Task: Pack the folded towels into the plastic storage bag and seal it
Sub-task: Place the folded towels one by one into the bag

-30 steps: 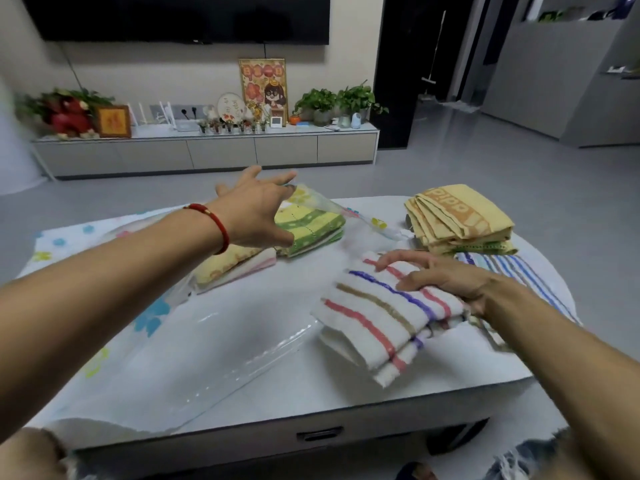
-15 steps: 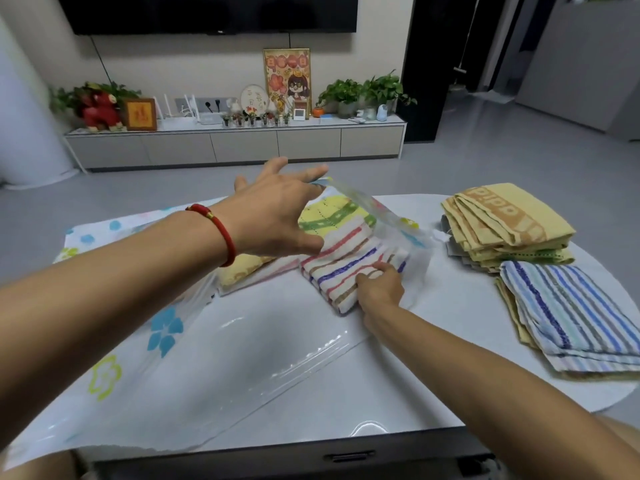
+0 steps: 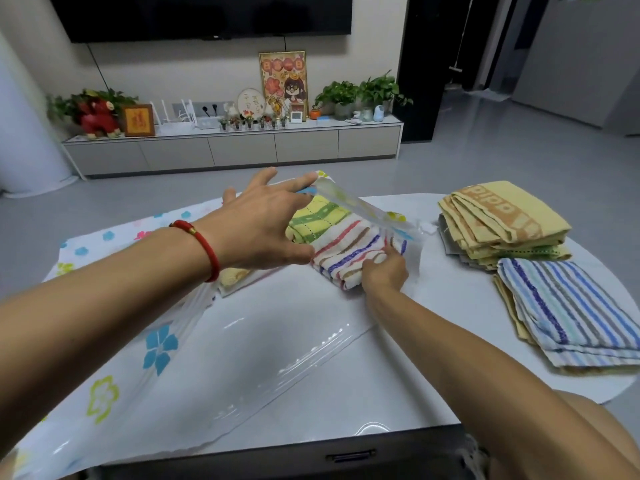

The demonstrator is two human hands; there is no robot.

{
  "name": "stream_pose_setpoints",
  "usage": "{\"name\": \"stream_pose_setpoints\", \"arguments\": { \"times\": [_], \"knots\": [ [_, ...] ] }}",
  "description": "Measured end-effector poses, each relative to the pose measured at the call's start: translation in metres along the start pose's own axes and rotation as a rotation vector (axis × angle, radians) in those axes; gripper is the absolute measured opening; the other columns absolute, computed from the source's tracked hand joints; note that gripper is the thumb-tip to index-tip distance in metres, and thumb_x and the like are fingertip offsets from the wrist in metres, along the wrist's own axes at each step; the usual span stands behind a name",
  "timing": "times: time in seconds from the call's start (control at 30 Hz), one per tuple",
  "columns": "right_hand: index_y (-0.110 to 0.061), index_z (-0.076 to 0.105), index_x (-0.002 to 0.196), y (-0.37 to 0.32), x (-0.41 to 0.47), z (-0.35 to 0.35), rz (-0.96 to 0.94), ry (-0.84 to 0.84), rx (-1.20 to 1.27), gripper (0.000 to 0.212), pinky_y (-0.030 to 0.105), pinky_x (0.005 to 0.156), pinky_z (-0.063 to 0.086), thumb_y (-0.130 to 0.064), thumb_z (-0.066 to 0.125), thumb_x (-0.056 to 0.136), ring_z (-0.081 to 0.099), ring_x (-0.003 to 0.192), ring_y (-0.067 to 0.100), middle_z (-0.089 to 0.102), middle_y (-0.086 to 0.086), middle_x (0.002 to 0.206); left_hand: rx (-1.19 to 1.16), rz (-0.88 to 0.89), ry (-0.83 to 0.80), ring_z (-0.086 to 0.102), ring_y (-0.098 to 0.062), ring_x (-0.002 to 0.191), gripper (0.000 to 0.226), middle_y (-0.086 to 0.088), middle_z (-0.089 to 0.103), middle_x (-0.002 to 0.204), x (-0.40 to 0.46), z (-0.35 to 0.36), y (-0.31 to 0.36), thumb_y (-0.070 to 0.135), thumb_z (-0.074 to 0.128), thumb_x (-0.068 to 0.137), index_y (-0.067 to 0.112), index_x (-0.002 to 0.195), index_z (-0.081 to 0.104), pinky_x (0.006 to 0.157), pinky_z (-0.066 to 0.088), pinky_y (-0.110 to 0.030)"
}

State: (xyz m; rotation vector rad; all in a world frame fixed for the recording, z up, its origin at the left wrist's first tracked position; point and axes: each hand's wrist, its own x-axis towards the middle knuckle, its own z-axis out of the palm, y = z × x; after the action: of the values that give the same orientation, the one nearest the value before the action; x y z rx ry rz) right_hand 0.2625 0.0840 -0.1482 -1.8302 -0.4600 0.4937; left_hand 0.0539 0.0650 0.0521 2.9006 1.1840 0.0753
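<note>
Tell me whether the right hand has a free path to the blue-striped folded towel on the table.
Probably yes: the blue-striped folded towel lies uncovered, with bare table between, but the right hand grips the multicoloured striped towel.

— What does the bag look like from where you stand?

— The plastic storage bag (image 3: pixel 194 344) lies flat across the counter (image 3: pixel 398 386), clear with printed flowers, its mouth lifted open at the far end.

— And what's inside?

— A green-and-yellow towel (image 3: pixel 317 220) sits deep in the mouth. Beside it the white towel with red, blue and brown stripes (image 3: pixel 346 252) is folded and partly under the raised flap. A pale yellow towel (image 3: pixel 235 275) shows through the plastic nearer me.

— What's still outside?

— A stack of yellow towels (image 3: pixel 502 223) at the right, and just in front of it a blue striped towel (image 3: pixel 571 306), folded flat.
</note>
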Motion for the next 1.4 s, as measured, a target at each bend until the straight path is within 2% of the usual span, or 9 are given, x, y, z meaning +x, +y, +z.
{"name": "stream_pose_setpoints", "arguments": {
  "times": [0.13, 0.37, 0.47, 0.6, 0.7, 0.83, 0.97, 1.1, 1.4],
  "knots": [
    [-0.015, 0.045, 0.150, 0.013, -0.014, -0.015, 0.009, -0.084, 0.010, 0.057, 0.032, 0.108, 0.045, -0.016, 0.066, 0.097, 0.056, 0.125, 0.025, 0.055, 0.010, 0.145, -0.028, -0.006, -0.018, 0.002, -0.032, 0.149, 0.075, 0.021, 0.004, 0.162, 0.002, 0.007, 0.004, 0.060, 0.064, 0.079, 0.030, 0.144, 0.040, 0.109, 0.023, -0.071],
    [-0.017, 0.026, 0.160, 0.001, -0.009, -0.055, -0.231, -0.466, -0.554, 0.074, 0.045, 0.117, 0.037, -0.038, 0.061, 0.098, 0.037, 0.145, 0.034, 0.035, 0.015, 0.160, -0.023, -0.026, -0.026, 0.001, -0.030, 0.149, 0.074, 0.021, 0.003, 0.162, 0.001, 0.015, 0.003, 0.059, 0.065, 0.080, 0.036, 0.145, 0.038, 0.106, 0.022, -0.076],
    [-0.014, 0.039, 0.152, 0.006, -0.014, -0.068, -0.310, -0.577, -0.599, 0.067, 0.032, 0.107, 0.044, -0.036, 0.064, 0.094, 0.049, 0.134, 0.029, 0.045, 0.011, 0.154, -0.031, -0.026, -0.034, 0.000, -0.029, 0.149, 0.072, 0.021, 0.003, 0.162, 0.001, 0.018, 0.007, 0.058, 0.065, 0.081, 0.038, 0.145, 0.039, 0.106, 0.022, -0.075],
    [-0.013, 0.014, 0.163, 0.005, -0.011, -0.078, -0.302, -0.742, -0.754, 0.078, 0.032, 0.118, 0.029, -0.034, 0.056, 0.100, 0.033, 0.149, 0.029, 0.025, 0.010, 0.168, -0.052, -0.021, -0.058, -0.001, -0.031, 0.149, 0.071, 0.022, 0.002, 0.162, 0.000, 0.025, 0.014, 0.056, 0.064, 0.082, 0.042, 0.145, 0.036, 0.108, 0.022, -0.074],
    [-0.012, 0.030, 0.158, -0.003, -0.007, -0.075, -0.360, -0.685, -0.867, 0.063, 0.036, 0.113, 0.038, -0.027, 0.052, 0.102, 0.044, 0.141, 0.032, 0.037, 0.015, 0.161, -0.050, -0.026, -0.066, -0.001, -0.031, 0.149, 0.071, 0.022, 0.001, 0.162, -0.001, 0.026, 0.014, 0.056, 0.063, 0.082, 0.043, 0.145, 0.034, 0.107, 0.022, -0.074],
    [-0.015, 0.055, 0.140, -0.011, -0.016, -0.060, -0.815, -0.379, -1.071, 0.043, 0.044, 0.098, 0.049, -0.029, 0.049, 0.100, 0.055, 0.122, 0.033, 0.055, 0.014, 0.139, -0.035, -0.016, -0.038, 0.003, -0.033, 0.149, 0.074, 0.021, 0.004, 0.162, 0.002, 0.016, 0.007, 0.056, 0.066, 0.080, 0.039, 0.146, 0.036, 0.110, 0.026, -0.068],
    [-0.031, 0.033, 0.156, -0.021, -0.005, -0.017, -0.788, -0.598, -1.131, 0.059, 0.060, 0.118, 0.021, -0.054, 0.032, 0.101, 0.031, 0.147, 0.033, 0.035, 0.009, 0.162, -0.022, -0.001, -0.035, 0.003, -0.031, 0.149, 0.078, 0.019, 0.004, 0.163, 0.005, 0.010, 0.003, 0.052, 0.068, 0.079, 0.033, 0.148, 0.035, 0.113, 0.027, -0.062],
    [-0.041, 0.006, 0.162, -0.005, 0.013, 0.035, -0.650, -0.671, -1.211, 0.070, 0.072, 0.117, -0.006, -0.069, 0.017, 0.098, -0.004, 0.157, 0.037, -0.003, 0.002, 0.173, -0.005, 0.033, -0.007, 0.001, -0.025, 0.150, 0.076, 0.024, 0.004, 0.161, 0.000, 0.004, -0.001, 0.051, 0.066, 0.078, 0.034, 0.146, 0.037, 0.112, 0.027, -0.064],
    [-0.040, -0.002, 0.162, -0.004, 0.034, 0.065, -0.672, -0.632, -1.205, 0.077, 0.073, 0.113, -0.012, -0.075, 0.014, 0.095, -0.010, 0.157, 0.035, -0.011, 0.001, 0.172, -0.009, 0.094, 0.020, 0.000, -0.019, 0.151, 0.077, 0.024, 0.004, 0.162, -0.006, 0.006, -0.002, 0.047, 0.065, 0.080, 0.037, 0.149, 0.033, 0.119, 0.023, -0.049]
  ]
}}
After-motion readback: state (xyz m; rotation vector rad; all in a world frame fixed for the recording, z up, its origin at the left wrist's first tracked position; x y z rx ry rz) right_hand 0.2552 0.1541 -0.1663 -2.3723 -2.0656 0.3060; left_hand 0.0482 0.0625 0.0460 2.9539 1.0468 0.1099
